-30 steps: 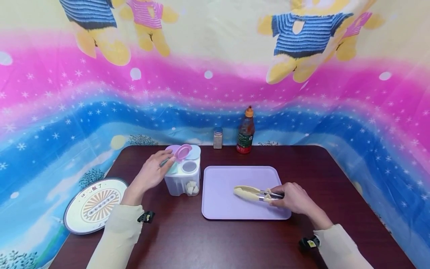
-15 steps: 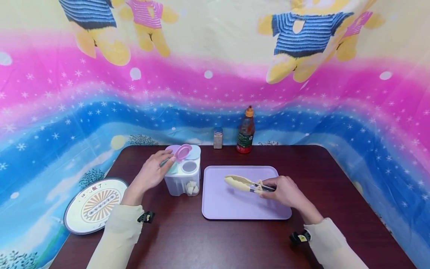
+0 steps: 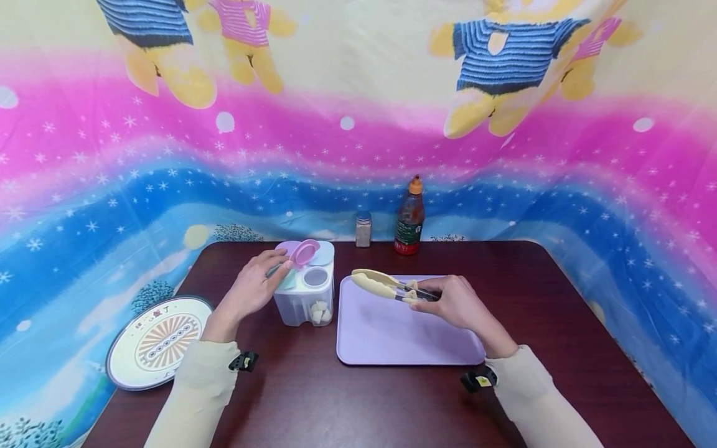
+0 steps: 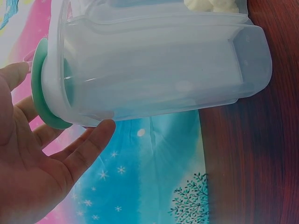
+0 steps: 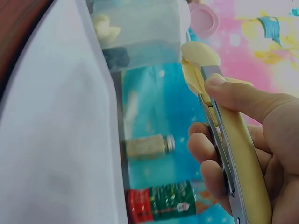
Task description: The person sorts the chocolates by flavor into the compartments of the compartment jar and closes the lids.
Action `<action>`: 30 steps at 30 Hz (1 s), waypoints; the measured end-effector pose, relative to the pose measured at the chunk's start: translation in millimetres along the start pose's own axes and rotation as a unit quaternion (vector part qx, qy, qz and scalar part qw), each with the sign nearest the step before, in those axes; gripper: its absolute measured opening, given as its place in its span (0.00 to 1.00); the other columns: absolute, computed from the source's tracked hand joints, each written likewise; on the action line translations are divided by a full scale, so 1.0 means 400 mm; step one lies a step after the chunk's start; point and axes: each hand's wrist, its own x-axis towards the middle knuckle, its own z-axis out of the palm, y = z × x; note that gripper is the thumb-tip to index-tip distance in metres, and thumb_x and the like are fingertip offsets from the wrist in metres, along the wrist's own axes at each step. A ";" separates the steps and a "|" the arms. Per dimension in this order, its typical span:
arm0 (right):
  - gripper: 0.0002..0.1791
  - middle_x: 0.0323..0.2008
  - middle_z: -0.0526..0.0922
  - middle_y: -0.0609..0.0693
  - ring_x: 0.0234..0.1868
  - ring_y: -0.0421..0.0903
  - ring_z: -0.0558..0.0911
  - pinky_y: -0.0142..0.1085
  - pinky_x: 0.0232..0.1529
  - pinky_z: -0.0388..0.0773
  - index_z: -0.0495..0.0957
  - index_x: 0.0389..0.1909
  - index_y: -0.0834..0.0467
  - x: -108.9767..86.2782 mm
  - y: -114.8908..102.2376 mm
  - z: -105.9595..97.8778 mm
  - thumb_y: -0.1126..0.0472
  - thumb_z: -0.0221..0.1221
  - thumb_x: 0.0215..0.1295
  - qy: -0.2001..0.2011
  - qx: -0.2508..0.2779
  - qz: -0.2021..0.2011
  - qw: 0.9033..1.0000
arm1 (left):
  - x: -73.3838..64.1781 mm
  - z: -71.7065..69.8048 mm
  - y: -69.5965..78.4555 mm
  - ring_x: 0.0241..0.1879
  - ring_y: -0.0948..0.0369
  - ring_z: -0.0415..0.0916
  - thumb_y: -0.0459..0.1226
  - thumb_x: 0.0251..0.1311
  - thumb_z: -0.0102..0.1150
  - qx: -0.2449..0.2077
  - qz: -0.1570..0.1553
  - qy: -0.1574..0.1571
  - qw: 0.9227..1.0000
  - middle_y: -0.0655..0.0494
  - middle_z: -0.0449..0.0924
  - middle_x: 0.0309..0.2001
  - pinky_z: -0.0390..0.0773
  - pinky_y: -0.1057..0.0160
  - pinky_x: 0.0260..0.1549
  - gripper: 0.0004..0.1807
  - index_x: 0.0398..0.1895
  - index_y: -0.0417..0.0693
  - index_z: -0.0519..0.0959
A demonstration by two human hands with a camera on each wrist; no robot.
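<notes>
With thumb and index finger at its edge, my left hand (image 3: 254,283) pinches the raised pink lid (image 3: 305,253) of a clear storage box (image 3: 294,305). The other fingers spread past the green lid (image 4: 43,86) along the box's side. The pink lid's round opening (image 3: 316,277) is uncovered, and white chunks resembling garlic cloves (image 3: 320,313) lie in that compartment. My right hand (image 3: 459,302) grips cream-tipped metal tongs (image 3: 381,285) above the tray, thumb on one arm and fingers round the other. Their tips point toward the box, slightly parted, with nothing visible between them.
A lilac tray (image 3: 409,342) lies right of the box. Behind it stand a small blue-capped shaker (image 3: 363,230) and a red sauce bottle (image 3: 409,224). An oval patterned plate (image 3: 159,342) sits at the left table edge. A printed cloth (image 3: 347,155) hangs round the table.
My right hand has lifted the tongs off the tray's right side and carried them left and away from me, toward the box. The left hand and pink lid have stayed put.
</notes>
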 end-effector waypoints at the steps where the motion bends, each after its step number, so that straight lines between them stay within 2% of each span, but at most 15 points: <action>1: 0.27 0.40 0.90 0.47 0.33 0.41 0.77 0.33 0.30 0.71 0.86 0.52 0.50 0.004 -0.009 -0.001 0.43 0.73 0.52 -0.001 0.002 -0.002 1.000 | 0.000 -0.001 0.000 0.73 0.40 0.60 0.52 0.76 0.42 0.000 -0.001 0.000 1.000 0.43 0.67 0.72 0.56 0.36 0.71 0.30 0.64 0.38 0.75; 7: 0.28 0.38 0.90 0.47 0.33 0.43 0.77 0.35 0.29 0.73 0.86 0.53 0.48 0.027 -0.066 0.000 0.43 0.74 0.52 0.002 0.020 0.001 1.000 | 0.001 -0.003 0.001 0.73 0.40 0.59 0.52 0.76 0.41 -0.002 -0.003 -0.003 1.000 0.43 0.66 0.72 0.55 0.37 0.72 0.30 0.65 0.38 0.75; 15: 0.25 0.36 0.89 0.43 0.31 0.42 0.76 0.36 0.28 0.73 0.87 0.51 0.45 0.051 -0.126 0.014 0.43 0.74 0.51 0.006 0.030 -0.019 0.999 | 0.000 -0.002 0.000 0.73 0.40 0.59 0.53 0.76 0.41 -0.002 -0.005 -0.005 1.000 0.43 0.66 0.73 0.55 0.36 0.71 0.30 0.65 0.38 0.75; 25: 0.23 0.31 0.88 0.40 0.29 0.40 0.75 0.35 0.30 0.70 0.87 0.49 0.43 0.082 -0.166 0.029 0.43 0.74 0.51 0.004 0.016 -0.037 0.999 | 0.000 -0.002 0.001 0.73 0.41 0.59 0.53 0.76 0.41 -0.004 -0.006 -0.002 1.000 0.44 0.66 0.72 0.55 0.36 0.71 0.30 0.65 0.39 0.75; 30: 0.22 0.30 0.87 0.39 0.28 0.40 0.75 0.35 0.30 0.70 0.88 0.48 0.44 0.089 -0.178 0.031 0.44 0.74 0.51 -0.004 0.025 -0.039 0.999 | -0.001 -0.001 0.000 0.73 0.41 0.59 0.53 0.76 0.41 -0.006 -0.007 -0.003 1.000 0.44 0.66 0.72 0.55 0.36 0.71 0.30 0.65 0.39 0.75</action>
